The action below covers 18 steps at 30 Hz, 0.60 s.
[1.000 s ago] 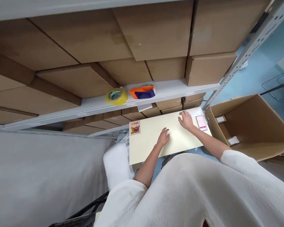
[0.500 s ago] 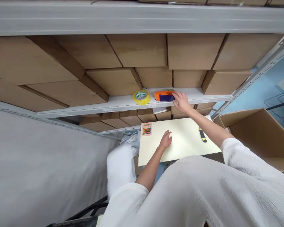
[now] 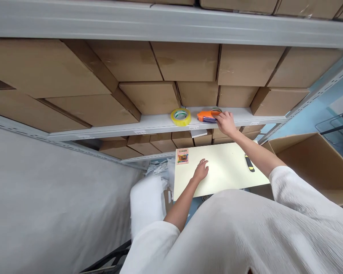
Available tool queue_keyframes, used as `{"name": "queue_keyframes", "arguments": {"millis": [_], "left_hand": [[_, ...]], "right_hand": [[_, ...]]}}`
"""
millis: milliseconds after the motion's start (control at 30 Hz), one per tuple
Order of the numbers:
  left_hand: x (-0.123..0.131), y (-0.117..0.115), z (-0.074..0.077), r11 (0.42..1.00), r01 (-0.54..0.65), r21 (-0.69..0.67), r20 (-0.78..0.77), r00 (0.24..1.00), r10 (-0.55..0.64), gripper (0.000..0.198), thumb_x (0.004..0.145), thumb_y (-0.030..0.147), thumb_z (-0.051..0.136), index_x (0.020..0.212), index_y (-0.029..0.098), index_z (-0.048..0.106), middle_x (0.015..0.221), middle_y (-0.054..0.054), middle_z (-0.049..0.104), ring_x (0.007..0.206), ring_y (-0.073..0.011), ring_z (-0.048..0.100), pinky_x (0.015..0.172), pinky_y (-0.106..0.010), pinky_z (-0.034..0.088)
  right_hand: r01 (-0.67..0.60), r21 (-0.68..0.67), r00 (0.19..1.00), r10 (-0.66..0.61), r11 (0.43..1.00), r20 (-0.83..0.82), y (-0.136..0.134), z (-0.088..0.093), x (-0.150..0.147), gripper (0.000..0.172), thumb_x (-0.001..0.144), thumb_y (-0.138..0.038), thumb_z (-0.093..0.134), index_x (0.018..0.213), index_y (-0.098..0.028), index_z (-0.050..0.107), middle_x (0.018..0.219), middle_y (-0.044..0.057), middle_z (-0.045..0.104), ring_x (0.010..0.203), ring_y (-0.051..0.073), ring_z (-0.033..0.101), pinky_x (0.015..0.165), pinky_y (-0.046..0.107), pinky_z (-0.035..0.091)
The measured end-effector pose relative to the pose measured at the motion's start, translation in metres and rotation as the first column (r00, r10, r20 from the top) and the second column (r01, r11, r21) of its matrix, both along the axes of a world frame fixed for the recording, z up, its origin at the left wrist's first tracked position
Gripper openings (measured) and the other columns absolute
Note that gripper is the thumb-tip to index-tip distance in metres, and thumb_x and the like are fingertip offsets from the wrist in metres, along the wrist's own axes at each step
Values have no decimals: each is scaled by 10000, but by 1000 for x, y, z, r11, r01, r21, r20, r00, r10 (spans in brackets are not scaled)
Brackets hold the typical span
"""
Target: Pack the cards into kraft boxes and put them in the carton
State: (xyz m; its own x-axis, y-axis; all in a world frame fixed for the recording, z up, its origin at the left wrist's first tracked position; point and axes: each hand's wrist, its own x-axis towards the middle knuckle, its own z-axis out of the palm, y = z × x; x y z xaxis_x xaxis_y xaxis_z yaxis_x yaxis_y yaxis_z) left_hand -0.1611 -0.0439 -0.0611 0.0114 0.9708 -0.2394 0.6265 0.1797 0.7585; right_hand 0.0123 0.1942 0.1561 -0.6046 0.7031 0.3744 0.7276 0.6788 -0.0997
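Note:
My right hand is at the shelf, its fingers closed on the right end of an orange and dark blue tape dispenser. Just left of the dispenser, a yellow roll of tape lies flat on the same shelf board. Over the pale yellow table top, my left hand is open with its fingers loosely spread and nothing in it. A small pinkish printed card lies at the table's far left corner. Beside my right forearm rests a black and yellow utility knife.
Stacked cardboard boxes fill the grey metal shelf. A large open cardboard box stands right of the table. White wrapping material hangs at the table's left, near a grey wall.
The tape dispenser has turned in my right hand, and more of its orange side shows. My left hand stays about where it was over the table. The camera view has shifted slightly.

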Motion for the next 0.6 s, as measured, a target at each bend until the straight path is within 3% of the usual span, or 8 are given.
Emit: {"name": "queue_keyframes", "arguments": {"millis": [233, 433, 600], "left_hand": [[9, 6, -1, 999, 37, -1, 5, 999, -37, 472, 1012, 216, 538, 1470, 183, 647, 1715, -160, 486, 1615, -284, 457, 1335, -458, 380], [19, 19, 3, 997, 79, -9, 2, 997, -79, 466, 1009, 243, 561, 1464, 198, 652, 1713, -153, 492, 1594, -288, 484, 1341, -478, 369], [26, 24, 4, 995, 96, -7, 1, 995, -96, 481, 1010, 245, 554, 1481, 196, 641, 1722, -158, 482, 1614, -289, 456, 1349, -490, 357]], "right_hand": [[26, 10, 1000, -26, 1000, 1, -30, -4, 24, 389, 1097, -282, 444, 1382, -230, 705, 1269, 166, 704, 1196, 376, 468, 1011, 527, 345], [68, 12, 997, -67, 998, -42, -24, 2, 46, 384, 1105, -287, 422, 1334, -211, 721, 1249, 169, 718, 1173, 373, 471, 1004, 525, 348], [66, -4, 995, -66, 998, -80, -21, -2, 59, 406, 1080, -320, 470, 1406, -222, 690, 1274, 172, 715, 1213, 397, 463, 1048, 571, 343]]}}
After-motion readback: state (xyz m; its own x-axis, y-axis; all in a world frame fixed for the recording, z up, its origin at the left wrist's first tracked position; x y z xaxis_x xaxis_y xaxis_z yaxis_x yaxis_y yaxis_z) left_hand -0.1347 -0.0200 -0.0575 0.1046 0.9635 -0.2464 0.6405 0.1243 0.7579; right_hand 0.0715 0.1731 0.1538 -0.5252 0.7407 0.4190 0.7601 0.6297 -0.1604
